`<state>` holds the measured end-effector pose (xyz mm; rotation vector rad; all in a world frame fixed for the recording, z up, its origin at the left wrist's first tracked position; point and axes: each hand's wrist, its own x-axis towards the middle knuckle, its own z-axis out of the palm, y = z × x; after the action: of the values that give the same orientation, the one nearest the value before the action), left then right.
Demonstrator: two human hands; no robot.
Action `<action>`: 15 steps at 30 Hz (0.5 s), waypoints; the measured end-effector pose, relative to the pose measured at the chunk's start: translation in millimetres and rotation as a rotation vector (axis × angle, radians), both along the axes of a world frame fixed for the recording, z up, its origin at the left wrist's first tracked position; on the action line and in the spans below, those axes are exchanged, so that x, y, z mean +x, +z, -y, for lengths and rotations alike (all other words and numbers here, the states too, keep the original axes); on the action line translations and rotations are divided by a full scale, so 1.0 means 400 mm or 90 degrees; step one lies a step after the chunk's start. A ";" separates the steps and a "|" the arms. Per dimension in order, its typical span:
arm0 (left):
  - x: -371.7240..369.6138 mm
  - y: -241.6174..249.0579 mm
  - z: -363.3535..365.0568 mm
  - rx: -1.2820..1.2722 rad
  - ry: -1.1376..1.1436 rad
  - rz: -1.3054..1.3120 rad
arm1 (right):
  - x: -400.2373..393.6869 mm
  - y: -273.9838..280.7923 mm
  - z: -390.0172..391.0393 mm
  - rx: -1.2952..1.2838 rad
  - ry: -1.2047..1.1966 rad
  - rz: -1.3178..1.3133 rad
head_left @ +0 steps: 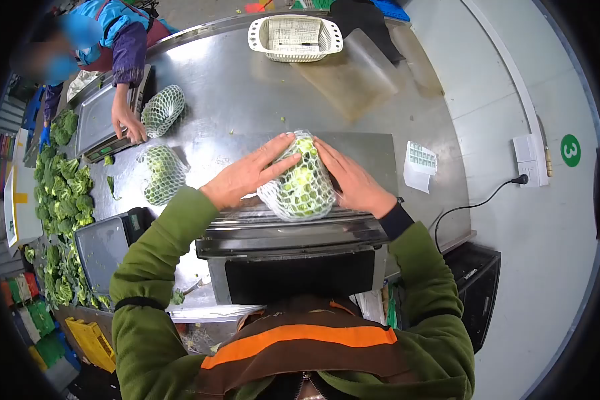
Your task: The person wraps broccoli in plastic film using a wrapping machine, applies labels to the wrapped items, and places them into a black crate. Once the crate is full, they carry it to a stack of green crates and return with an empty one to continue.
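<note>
A bundle of broccoli in a white foam net point(299, 183) rests in front of me on the wrapping machine point(293, 233). My left hand point(253, 170) presses on its left side, fingers extended over the net. On the other side, my right hand point(353, 179) lies along the bundle, thumb side toward me. Both hands hold it between them, fingers fairly straight. Left of my left hand is a second netted broccoli bundle point(161, 175), and farther back lies a third netted bundle point(163, 111), close to a co-worker's hand point(127, 120).
Loose broccoli heads point(63, 193) pile along the left edge, near a dark scale point(103, 247). A white basket point(295, 20) with a paper and pen stands at the back. A label sheet point(421, 160) lies right. A black cable point(477, 205) runs to the wall outlet.
</note>
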<state>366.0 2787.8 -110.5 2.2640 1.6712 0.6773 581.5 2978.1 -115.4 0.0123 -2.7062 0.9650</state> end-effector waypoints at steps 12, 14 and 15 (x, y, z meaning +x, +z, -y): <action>0.349 0.080 0.264 -0.135 0.180 0.630 | 0.310 0.072 0.160 -0.355 0.005 0.226; 0.407 0.080 0.325 -0.276 0.244 0.741 | 0.380 0.083 0.234 -0.562 -0.051 0.349; 0.435 0.074 0.353 -0.407 0.315 0.839 | 0.412 0.084 0.274 -0.760 -0.098 0.463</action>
<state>540.2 2646.4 -80.7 0.5876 1.3377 1.1361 746.3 2868.4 -81.7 -0.8850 -2.0510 2.7092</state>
